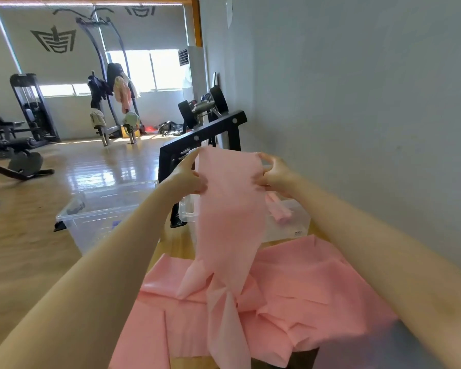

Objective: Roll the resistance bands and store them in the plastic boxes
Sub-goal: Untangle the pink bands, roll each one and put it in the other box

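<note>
A wide pink resistance band [229, 209] hangs in the air in front of me, held by its top end. My left hand [189, 174] pinches its left edge and my right hand [276, 174] pinches its right edge. The band's lower part trails down onto a heap of more pink bands [304, 294] on the floor. A clear plastic box [96, 217] stands on the floor to the left. A second clear box [293, 222] stands by the wall, with rolled pink bands [278, 211] inside it.
A black weight rack [202, 139] with dumbbells stands right behind the held band. The grey wall [357, 115] runs along the right. Gym machines [32, 107] stand far back on the wooden floor [24, 249].
</note>
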